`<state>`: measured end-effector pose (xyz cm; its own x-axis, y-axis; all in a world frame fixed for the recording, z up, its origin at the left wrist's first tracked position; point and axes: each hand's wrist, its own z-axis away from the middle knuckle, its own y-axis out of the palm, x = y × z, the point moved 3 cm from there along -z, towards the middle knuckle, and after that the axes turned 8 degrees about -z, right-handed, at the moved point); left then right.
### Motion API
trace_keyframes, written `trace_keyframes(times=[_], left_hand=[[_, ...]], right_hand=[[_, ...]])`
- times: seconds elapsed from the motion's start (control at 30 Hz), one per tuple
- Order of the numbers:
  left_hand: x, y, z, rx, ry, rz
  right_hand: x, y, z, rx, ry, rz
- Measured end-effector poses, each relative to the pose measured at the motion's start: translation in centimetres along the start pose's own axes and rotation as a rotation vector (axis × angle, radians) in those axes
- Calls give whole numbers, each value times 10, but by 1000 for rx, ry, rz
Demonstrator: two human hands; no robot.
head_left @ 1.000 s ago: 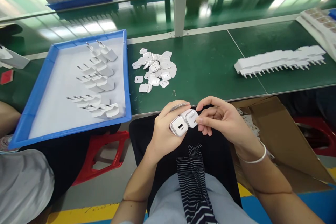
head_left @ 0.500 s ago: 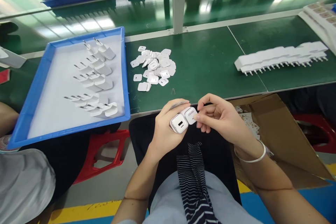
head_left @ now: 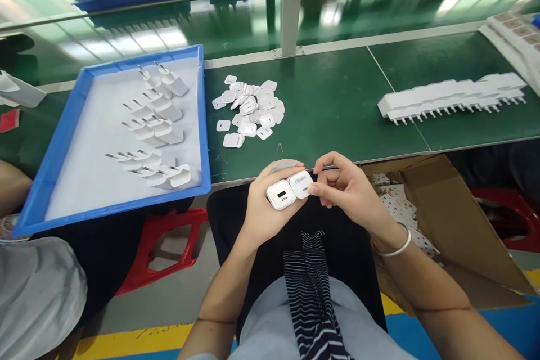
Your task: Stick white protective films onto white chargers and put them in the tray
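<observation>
Your left hand (head_left: 268, 208) is wrapped around two white chargers (head_left: 282, 195), side by side and touching, end faces up at you. One face has a dark rectangular port plus a small slot; the other has grey lettering and one slot. A thin pale plate (head_left: 283, 165) sits at your left fingers, up top.

Your right hand (head_left: 314, 179): narrow gap between thumb and index, other fingers curled. Thumb tip touches the edge of the lettered face. Both hands are just off the front edge of the green counter (head_left: 329, 107), over your lap.

Loose pile of small white plates (head_left: 253, 109) on the counter, just beside the right rim of the blue tray (head_left: 205, 124). Tray has white plug adapters (head_left: 162, 132) along its right side, prongs up and left; its front rim overhangs the counter's front edge. White adapter row (head_left: 451, 95) towards the counter's right end, prongs facing the front edge. Open cardboard box (head_left: 455, 225) below that edge.
</observation>
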<state>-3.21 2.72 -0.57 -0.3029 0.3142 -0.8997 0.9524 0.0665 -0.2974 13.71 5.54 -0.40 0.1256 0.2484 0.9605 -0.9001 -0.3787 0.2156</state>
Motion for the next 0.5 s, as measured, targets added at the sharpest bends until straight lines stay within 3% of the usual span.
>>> trace_keyframes(times=[0.1, 0.27, 0.37, 0.5], left_hand=[[-2, -2, 1, 37, 42, -11], [-8, 2, 3, 142, 110, -74], [-6, 1, 5, 144, 53, -76], [-1, -3, 8, 131, -41, -3]], right_hand=[[6, -3, -4, 76, -60, 33], [30, -2, -16, -12, -348, 351], [34, 5, -22, 8, -527, 581], [31, 9, -22, -62, -812, 801]])
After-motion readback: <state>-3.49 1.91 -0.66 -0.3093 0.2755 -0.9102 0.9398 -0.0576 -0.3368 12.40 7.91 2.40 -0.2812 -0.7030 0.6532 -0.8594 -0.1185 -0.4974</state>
